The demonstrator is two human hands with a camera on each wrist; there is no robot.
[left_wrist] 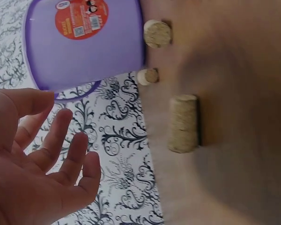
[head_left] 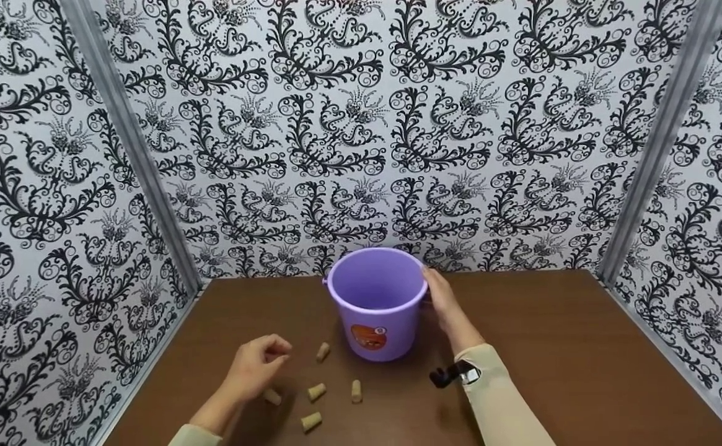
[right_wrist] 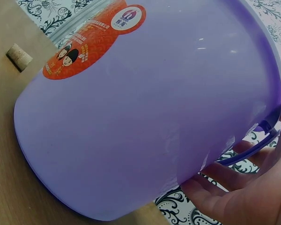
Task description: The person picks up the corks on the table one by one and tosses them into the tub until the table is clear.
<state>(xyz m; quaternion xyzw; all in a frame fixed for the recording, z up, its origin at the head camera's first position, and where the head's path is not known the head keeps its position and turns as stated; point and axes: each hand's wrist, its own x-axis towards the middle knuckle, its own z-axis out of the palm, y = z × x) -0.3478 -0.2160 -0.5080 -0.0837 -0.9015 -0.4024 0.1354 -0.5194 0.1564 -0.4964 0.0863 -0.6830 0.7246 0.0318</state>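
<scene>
From the head view, a purple bucket (head_left: 378, 337) stands upright toward the far middle of the brown surface (head_left: 540, 347), its mouth up and a red-orange label (head_left: 368, 336) on its near side. The right hand (head_left: 446, 302) is at the bucket's right rim. The left hand (head_left: 255, 367) hangs to the near left of the bucket, fingers loosely bent, with nothing visible in its hold. Five corks lie near it: a far cork (head_left: 323, 352) just left of the bucket, a middle cork (head_left: 316, 392), a right cork (head_left: 356, 391), a near cork (head_left: 312, 422), and a left cork (head_left: 272, 397) partly hidden by the left hand. Black-and-white patterned walls (head_left: 348, 136) rise behind and at both sides.

From the left wrist, the left hand is partly open, fingers spread and slightly bent, clear of the three corks in sight and of the bucket.

From the right wrist, the right hand grips the bucket's rim side, fingers bent against the outer wall beside the purple handle (right_wrist: 253, 152). One cork shows on the surface beyond the label.
</scene>
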